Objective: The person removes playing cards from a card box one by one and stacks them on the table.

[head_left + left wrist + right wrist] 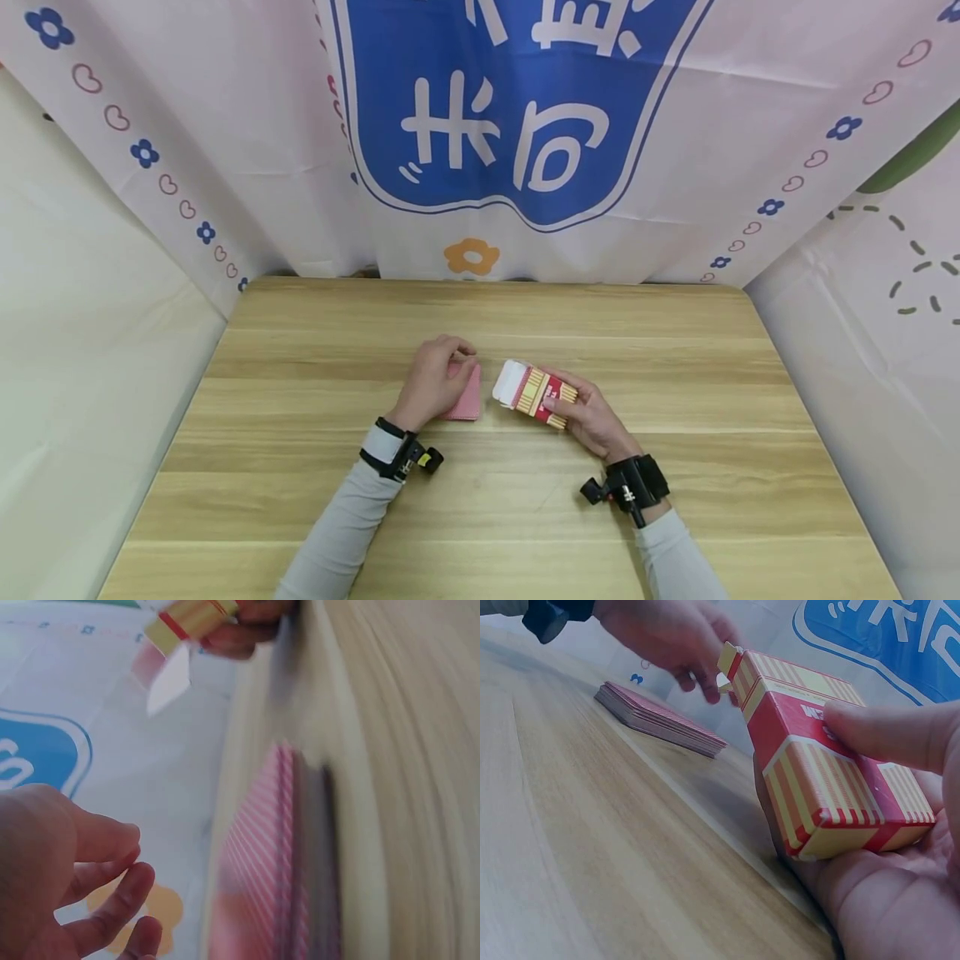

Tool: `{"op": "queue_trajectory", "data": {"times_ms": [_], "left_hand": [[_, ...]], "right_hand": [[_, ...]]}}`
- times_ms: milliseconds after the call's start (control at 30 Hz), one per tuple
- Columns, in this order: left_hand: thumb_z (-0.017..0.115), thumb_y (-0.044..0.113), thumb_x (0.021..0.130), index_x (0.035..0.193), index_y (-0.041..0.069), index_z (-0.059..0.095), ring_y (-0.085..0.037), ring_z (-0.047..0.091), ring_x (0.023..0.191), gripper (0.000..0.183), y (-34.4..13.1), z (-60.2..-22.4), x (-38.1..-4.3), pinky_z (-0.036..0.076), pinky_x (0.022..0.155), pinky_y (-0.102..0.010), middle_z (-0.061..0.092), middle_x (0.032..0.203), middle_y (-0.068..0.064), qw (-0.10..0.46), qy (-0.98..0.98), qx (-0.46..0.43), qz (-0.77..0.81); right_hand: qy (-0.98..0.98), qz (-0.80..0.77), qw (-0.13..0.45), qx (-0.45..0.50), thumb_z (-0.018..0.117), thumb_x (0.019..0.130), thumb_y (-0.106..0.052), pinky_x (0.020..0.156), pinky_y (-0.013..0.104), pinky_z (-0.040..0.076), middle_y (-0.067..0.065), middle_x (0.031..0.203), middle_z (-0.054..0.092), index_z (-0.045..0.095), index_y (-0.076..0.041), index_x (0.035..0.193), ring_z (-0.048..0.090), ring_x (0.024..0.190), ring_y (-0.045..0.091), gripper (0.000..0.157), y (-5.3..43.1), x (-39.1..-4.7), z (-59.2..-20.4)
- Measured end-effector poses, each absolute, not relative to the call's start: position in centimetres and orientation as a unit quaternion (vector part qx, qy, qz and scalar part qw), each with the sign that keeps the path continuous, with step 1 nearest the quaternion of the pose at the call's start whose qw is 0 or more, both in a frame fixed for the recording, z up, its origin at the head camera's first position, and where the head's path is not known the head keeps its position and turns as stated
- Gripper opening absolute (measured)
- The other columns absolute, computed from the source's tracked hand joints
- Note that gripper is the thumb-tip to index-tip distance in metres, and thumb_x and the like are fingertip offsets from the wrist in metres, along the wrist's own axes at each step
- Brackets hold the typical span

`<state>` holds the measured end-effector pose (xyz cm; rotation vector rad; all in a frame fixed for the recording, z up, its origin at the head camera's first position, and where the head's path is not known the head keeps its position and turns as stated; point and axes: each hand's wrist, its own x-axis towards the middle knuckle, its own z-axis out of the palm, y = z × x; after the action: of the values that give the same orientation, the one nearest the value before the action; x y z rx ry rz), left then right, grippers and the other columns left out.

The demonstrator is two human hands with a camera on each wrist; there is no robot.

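A stack of playing cards [468, 402] with pink striped backs lies on the wooden table. Over it hovers my left hand [437, 382], its fingers loosely bent and nothing seen between them; the left wrist view shows a gap between these fingers and the card stack [262, 847]. To the right, my right hand [600, 423] grips a red-and-yellow striped card box [538, 395], thumb on its printed face and fingers beneath. The box's white end flap [509, 382] stands open toward the cards. Whether anything is inside the box cannot be seen.
The wooden table [315, 500] reaches back to a white cloth [300, 192] with a blue printed shield. Pale sheets hang at both sides. Each wrist wears a black strap with a small camera [430, 460].
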<state>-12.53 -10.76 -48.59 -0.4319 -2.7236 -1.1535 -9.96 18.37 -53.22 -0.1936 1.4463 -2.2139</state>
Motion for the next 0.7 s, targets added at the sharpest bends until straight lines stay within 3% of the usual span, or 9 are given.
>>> {"op": "queue_trajectory", "data": {"times_ms": [133, 333, 467, 700], "left_hand": [[0.072, 0.012, 0.094, 0.105, 0.004, 0.074, -0.025, 0.066, 0.098, 0.014, -9.8, -47.7, -12.0, 0.051, 0.090, -0.042, 0.074, 0.103, -0.006, 0.097, -0.886, -0.175, -0.419], [0.071, 0.014, 0.095, 0.105, 0.010, 0.072, -0.018, 0.062, 0.085, 0.011, -8.1, -47.4, -10.9, 0.054, 0.076, -0.034, 0.071, 0.099, -0.001, 0.025, -0.850, -0.178, -0.496], [0.075, 0.020, 0.092, 0.106, 0.013, 0.069, -0.021, 0.063, 0.089, 0.016, -7.2, -47.8, -10.4, 0.054, 0.078, -0.034, 0.070, 0.102, 0.002, -0.025, -0.857, -0.182, -0.481], [0.082, 0.022, 0.086, 0.106, 0.013, 0.067, -0.024, 0.063, 0.093, 0.026, -6.4, -48.5, -10.0, 0.054, 0.080, -0.038, 0.067, 0.103, 0.001, -0.046, -0.871, -0.171, -0.458]], "right_hand": [[0.523, -0.815, 0.240, -0.066, 0.066, 0.094, 0.003, 0.096, 0.033, 0.057, 0.013, 0.137, 0.056, 0.060, -0.012, 0.146, 0.064, 0.118, 0.021, 0.054, 18.3, -10.0, -53.2], [0.524, -0.814, 0.238, -0.078, 0.064, 0.096, 0.003, 0.093, 0.032, 0.057, 0.011, 0.136, 0.057, 0.061, -0.014, 0.146, 0.064, 0.117, 0.020, 0.053, 18.4, -9.9, -53.1], [0.529, -0.810, 0.239, -0.085, 0.065, 0.096, 0.001, 0.095, 0.033, 0.057, 0.012, 0.140, 0.055, 0.056, -0.010, 0.150, 0.063, 0.120, 0.021, 0.055, 18.5, -9.9, -53.1], [0.529, -0.808, 0.244, -0.091, 0.064, 0.097, 0.001, 0.095, 0.034, 0.057, 0.012, 0.142, 0.053, 0.055, -0.010, 0.151, 0.062, 0.122, 0.022, 0.056, 18.4, -9.9, -53.2]]}}
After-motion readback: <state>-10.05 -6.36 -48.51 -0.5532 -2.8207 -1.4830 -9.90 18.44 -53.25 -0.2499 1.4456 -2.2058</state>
